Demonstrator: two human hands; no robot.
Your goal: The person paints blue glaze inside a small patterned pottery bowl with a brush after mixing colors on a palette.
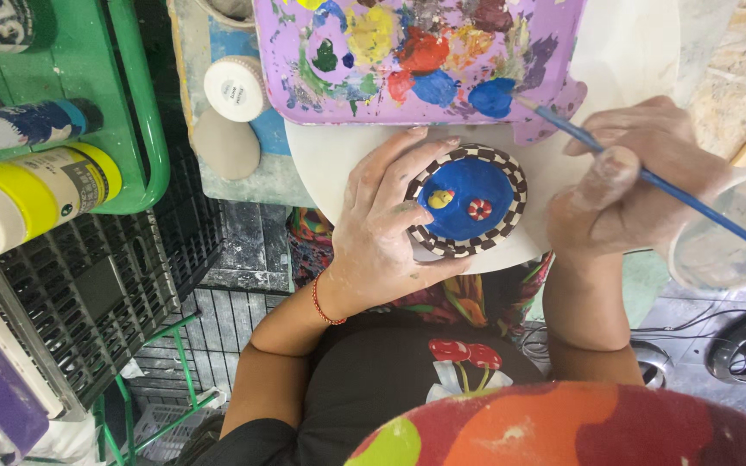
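Left hand point(382, 229) curls around the small round dish point(466, 200) (blue centre, checkered rim) on the white round board point(321, 164). Right hand point(628, 185) pinches 1 blue paintbrush point(649, 177), long axis running up-left; its tip seems to touch the purple palette point(554, 52), above-right of the dish.

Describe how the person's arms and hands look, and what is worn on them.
Both forearms are bare, no sleeves in view. The left hand has a thin red string bracelet at the wrist and pale dusty smears. The right hand wears nothing and is smeared too.
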